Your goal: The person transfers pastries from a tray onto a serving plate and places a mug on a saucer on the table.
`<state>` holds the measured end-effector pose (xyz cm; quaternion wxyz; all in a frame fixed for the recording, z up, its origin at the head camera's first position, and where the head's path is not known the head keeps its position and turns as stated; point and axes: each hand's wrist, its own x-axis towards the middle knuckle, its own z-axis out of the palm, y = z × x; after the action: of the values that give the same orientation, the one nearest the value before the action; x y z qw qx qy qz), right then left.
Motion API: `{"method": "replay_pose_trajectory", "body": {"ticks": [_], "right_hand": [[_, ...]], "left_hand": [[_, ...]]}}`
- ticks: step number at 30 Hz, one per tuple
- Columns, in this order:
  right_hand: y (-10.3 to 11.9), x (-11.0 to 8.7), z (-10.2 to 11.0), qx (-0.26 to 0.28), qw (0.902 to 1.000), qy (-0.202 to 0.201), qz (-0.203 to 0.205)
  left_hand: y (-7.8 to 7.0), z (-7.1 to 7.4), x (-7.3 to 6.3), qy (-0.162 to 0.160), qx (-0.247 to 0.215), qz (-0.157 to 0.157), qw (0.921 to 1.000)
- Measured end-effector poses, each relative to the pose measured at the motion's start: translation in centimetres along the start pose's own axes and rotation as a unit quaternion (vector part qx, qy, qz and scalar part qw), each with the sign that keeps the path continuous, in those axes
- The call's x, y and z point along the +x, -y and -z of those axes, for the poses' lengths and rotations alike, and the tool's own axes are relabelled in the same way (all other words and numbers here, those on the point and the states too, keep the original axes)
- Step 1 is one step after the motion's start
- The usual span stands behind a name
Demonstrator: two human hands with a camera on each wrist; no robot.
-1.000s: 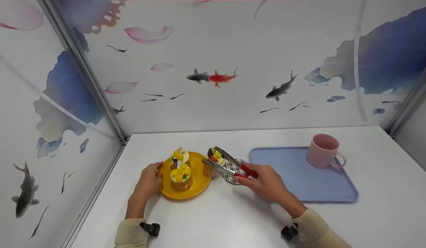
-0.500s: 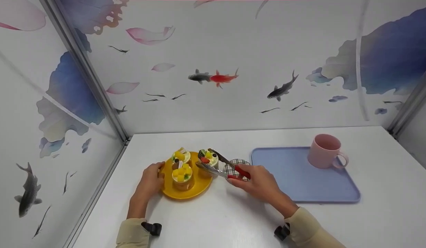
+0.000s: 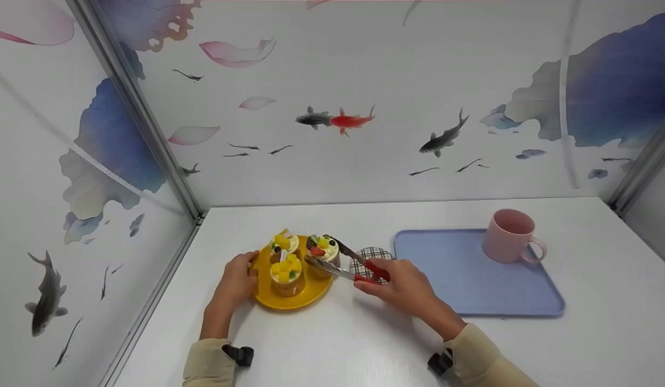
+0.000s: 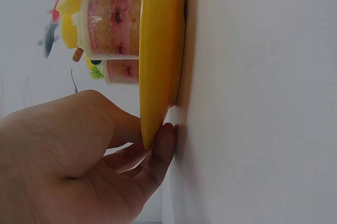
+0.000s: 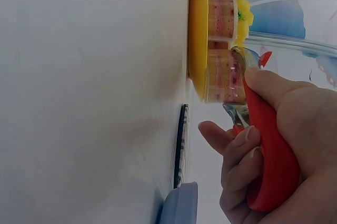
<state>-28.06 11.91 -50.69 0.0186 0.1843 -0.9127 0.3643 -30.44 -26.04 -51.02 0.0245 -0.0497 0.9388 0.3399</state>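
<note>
My left hand (image 3: pixel 237 279) pinches the left rim of a yellow plate (image 3: pixel 310 293), thumb on top and fingers beneath in the left wrist view. Three fruit-topped cake cups stand on the plate: one at the back (image 3: pixel 284 243), one in front with yellow cubes (image 3: pixel 287 271), and one on the right with strawberry and dark berries (image 3: pixel 322 250). With my right hand (image 3: pixel 405 285) I hold red-handled metal tongs (image 3: pixel 347 264). Their tips lie either side of the right cake cup, which sits on the plate in the right wrist view. Whether they touch it is unclear.
A round checked coaster (image 3: pixel 371 257) lies between the plate and a blue tray (image 3: pixel 445 269), partly under the tongs. A pink mug (image 3: pixel 507 236) stands at the tray's back right corner. Patterned walls (image 3: pixel 332 172) rise behind and to the left of the white table.
The right cake cup has moved left with the tongs, from the plate's right edge onto the plate. The tong tips have spread slightly. My left hand keeps its hold on the rim.
</note>
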Motion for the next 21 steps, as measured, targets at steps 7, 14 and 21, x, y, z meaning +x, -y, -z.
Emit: {"method": "replay_pose_trajectory", "body": {"ticks": [7,14,21], "right_hand": [[0.19,-0.08,0.01,-0.002,0.9998,0.010,-0.016],[0.07,0.02,-0.22,-0.035,0.9992,0.021,0.000],[-0.31,-0.04,-0.26,-0.048,0.9986,0.015,0.015]], "left_hand": [[0.04,-0.08,-0.14,-0.001,-0.005,-0.003,1.0000],[0.08,-0.08,-0.19,-0.004,-0.001,-0.003,1.0000],[0.08,-0.02,-0.29,-0.005,-0.002,-0.014,0.9999]]}}
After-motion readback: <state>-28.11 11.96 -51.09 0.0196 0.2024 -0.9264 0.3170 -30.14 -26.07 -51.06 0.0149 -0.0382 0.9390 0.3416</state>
